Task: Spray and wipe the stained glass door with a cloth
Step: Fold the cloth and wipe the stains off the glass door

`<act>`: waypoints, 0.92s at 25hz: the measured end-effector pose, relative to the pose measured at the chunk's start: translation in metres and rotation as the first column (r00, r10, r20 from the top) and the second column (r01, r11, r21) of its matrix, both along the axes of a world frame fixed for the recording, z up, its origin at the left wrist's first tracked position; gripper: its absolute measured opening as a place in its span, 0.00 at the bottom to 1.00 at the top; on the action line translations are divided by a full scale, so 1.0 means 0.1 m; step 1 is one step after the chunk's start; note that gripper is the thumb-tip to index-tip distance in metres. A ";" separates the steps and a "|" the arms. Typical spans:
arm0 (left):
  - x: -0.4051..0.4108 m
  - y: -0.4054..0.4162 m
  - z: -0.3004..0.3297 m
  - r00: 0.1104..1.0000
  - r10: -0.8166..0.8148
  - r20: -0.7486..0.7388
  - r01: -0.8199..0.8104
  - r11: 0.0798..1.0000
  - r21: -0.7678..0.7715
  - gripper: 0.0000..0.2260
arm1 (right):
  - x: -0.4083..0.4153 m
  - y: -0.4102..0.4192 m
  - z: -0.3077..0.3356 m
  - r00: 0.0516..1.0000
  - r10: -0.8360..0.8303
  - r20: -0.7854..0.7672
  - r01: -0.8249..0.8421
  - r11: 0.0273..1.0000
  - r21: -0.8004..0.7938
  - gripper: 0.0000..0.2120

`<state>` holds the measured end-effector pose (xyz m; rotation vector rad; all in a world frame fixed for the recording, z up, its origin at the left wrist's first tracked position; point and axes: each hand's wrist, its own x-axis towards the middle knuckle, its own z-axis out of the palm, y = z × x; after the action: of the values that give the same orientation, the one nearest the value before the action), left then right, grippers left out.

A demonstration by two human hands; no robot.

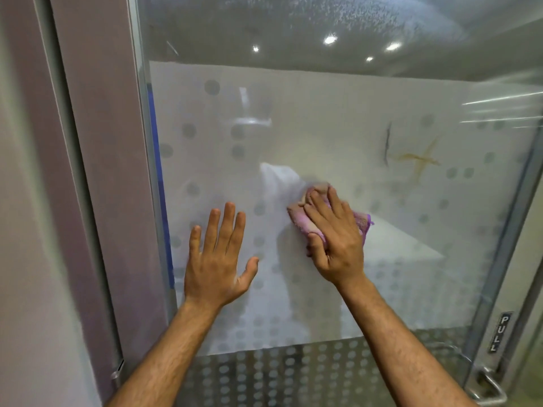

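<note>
Your right hand [335, 236] is bunched around the pink cloth [305, 221] and presses it flat against the glass door [323, 118], near the middle of the frosted, dotted band. Your left hand [219, 257] has nothing in it: its fingers are spread and the palm lies flat on the glass, just left of the cloth, bracing the panel. The cloth looks soft and light, so it will crumple and slide under your palm; keep it wadded with the fingers over the top and the thumb tucked under its near edge, as you have it. The glass is stiff, slick and likely wet, so push evenly, without leaning. The brown cross-shaped stain [418, 160] and the dark streak [387, 143] sit up and to the right, well apart from the cloth, not yet wiped. The handle [486, 386] and PULL label [501, 331] are at the near right.
</note>
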<state>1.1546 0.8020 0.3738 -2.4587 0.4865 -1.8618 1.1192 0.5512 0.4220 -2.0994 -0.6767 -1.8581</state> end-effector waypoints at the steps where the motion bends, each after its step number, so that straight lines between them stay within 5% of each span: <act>1: 0.00 0.00 0.00 1.000 0.004 0.005 -0.004 1.000 0.000 0.42 | 0.03 -0.04 0.00 0.998 -0.054 -0.011 0.055 0.996 0.065 0.25; 11: -0.05 0.00 0.04 1.000 0.022 -0.012 -0.022 1.000 -0.006 0.41 | -0.16 -0.69 -0.91 0.919 -0.244 -0.308 0.311 0.931 0.189 0.42; 18: -0.21 -0.26 0.16 0.987 -0.085 -0.135 0.066 0.988 -0.141 0.43 | -0.36 -1.03 -0.89 0.866 -0.195 -0.461 0.389 0.842 0.374 0.41; 23: -0.23 -0.72 0.74 0.982 -0.146 -0.122 0.135 0.986 -0.093 0.42 | -0.29 -1.28 -0.65 0.907 -0.107 -0.407 0.319 0.805 0.500 0.38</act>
<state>1.1316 0.7301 0.4480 -2.6784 0.6144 -1.8154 1.0901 0.4234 0.3567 -2.0683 0.1983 -1.4507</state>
